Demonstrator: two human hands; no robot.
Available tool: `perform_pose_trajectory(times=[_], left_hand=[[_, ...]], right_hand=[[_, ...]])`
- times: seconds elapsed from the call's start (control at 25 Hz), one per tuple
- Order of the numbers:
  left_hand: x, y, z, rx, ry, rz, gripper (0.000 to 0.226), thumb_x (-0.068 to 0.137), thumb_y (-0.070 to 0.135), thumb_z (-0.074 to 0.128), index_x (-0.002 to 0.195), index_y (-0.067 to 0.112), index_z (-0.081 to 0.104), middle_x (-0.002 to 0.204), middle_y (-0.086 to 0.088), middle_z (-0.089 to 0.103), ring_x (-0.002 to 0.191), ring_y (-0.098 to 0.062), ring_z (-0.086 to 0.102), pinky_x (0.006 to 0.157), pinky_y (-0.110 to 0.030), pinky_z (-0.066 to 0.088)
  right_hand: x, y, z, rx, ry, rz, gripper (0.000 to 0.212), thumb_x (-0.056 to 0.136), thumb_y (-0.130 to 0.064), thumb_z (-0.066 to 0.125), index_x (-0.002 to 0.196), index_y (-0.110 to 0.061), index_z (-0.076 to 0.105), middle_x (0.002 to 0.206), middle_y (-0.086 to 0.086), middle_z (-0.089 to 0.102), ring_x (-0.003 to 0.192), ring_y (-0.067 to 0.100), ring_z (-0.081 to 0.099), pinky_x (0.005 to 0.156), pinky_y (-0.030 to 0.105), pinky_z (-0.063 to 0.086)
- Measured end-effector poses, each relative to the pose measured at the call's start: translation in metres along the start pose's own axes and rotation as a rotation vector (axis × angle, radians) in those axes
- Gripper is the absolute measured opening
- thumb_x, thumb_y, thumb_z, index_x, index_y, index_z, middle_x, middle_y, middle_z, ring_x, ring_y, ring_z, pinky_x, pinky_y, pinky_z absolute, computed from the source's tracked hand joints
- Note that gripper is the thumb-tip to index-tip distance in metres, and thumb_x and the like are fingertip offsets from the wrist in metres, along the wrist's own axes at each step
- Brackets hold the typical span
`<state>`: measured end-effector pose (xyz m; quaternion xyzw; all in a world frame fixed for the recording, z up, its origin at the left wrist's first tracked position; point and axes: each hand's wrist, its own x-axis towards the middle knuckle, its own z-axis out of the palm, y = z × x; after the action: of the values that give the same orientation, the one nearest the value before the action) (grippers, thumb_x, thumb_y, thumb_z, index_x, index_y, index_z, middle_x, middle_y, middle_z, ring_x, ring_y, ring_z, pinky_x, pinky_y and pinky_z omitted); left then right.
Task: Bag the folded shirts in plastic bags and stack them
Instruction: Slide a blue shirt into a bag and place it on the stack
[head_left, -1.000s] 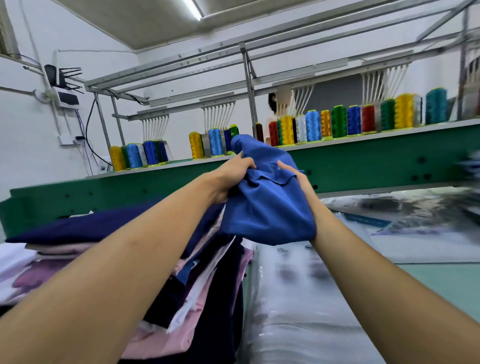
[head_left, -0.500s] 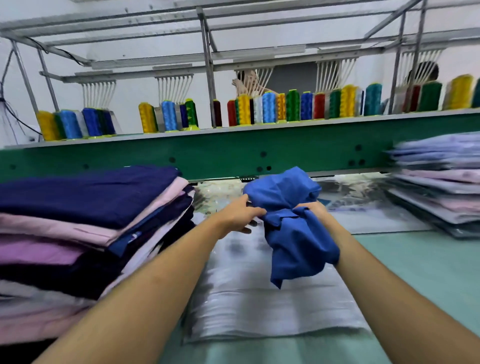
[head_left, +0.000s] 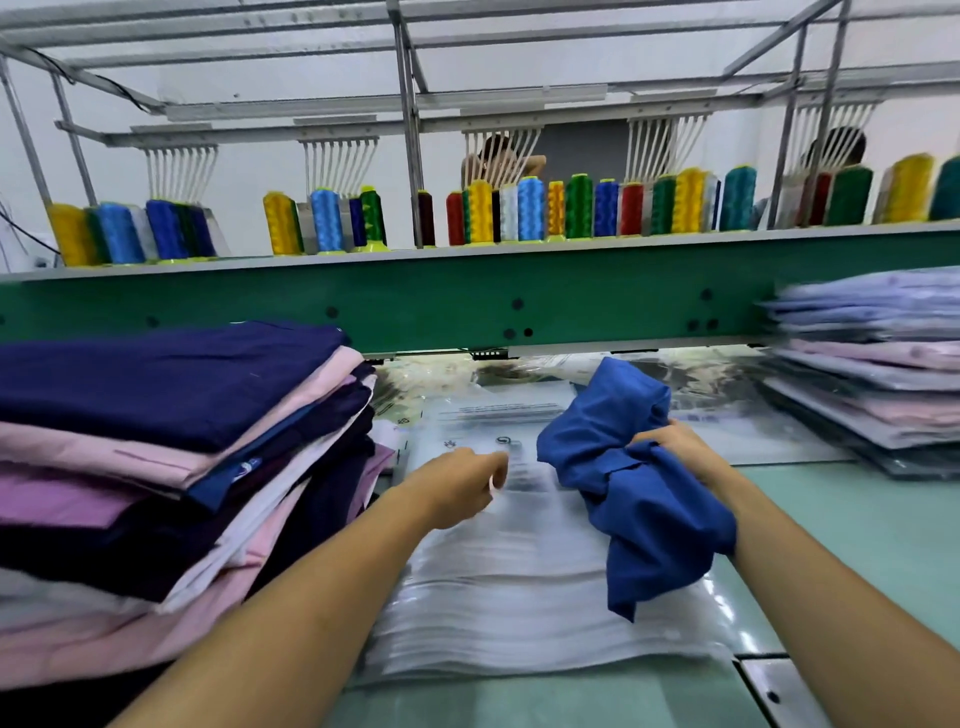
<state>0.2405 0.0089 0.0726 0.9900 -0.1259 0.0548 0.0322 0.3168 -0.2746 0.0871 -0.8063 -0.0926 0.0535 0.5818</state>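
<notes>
Right hand (head_left: 670, 448) clamped on the blue shirt (head_left: 618, 467), which hangs bunched over the right half of the plastic bag stack (head_left: 519, 597) at the middle of the table (head_left: 857, 525). Judged: held one-handed to free the other for a bag. Left hand (head_left: 462, 486) is over the top bag, fingers curled; whether they pinch film, cannot tell. Unbagged pile (head_left: 156, 415) at left edge, bagged stack (head_left: 872, 374) at right edge. Bag print blurred, unreadable.

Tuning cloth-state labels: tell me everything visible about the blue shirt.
The blue shirt is plain royal-blue cloth, matte and woven-looking, bunched rather than flat. The right hand grips its middle, holding it above the stack of clear plastic bags; one end bulges up, the other hangs in a pointed fold toward the bags. The left hand is apart from it.
</notes>
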Motion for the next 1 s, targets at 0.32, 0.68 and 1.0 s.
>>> perform_pose_trajectory(times=[0.32,0.68,1.0], left_hand=[[0.022,-0.008,0.022,-0.032,-0.121,0.022,0.042,0.096,0.003,0.047,0.120,0.032,0.067,0.106,0.006,0.050,0.100,-0.022,0.057,0.080,-0.036,0.047],[0.048,-0.010,0.015,-0.702,0.076,-0.212,0.021,0.091,0.007,0.064,0.105,0.021,0.056,0.097,0.009,0.060,0.076,-0.013,0.054,0.064,-0.019,0.043],[0.057,-0.019,-0.006,-1.198,0.249,-0.240,0.035,0.101,0.001,0.047,0.120,0.020,0.068,0.088,0.002,0.072,0.071,-0.014,0.060,0.063,-0.027,0.052]], right_hand=[[-0.005,-0.029,0.016,0.130,0.056,-0.050,0.022,0.080,0.011,0.059,0.090,-0.008,0.056,0.074,0.006,0.059,0.062,0.016,0.056,0.051,0.024,0.045],[-0.016,-0.040,0.049,-0.111,-0.035,-0.446,0.037,0.075,0.016,0.047,0.080,-0.017,0.062,0.073,-0.007,0.065,0.072,0.007,0.058,0.065,0.024,0.046],[-0.020,-0.009,0.062,-0.752,-0.175,-0.549,0.079,0.076,-0.003,0.046,0.139,-0.051,0.050,0.134,-0.006,0.064,0.122,0.026,0.058,0.099,0.036,0.049]])
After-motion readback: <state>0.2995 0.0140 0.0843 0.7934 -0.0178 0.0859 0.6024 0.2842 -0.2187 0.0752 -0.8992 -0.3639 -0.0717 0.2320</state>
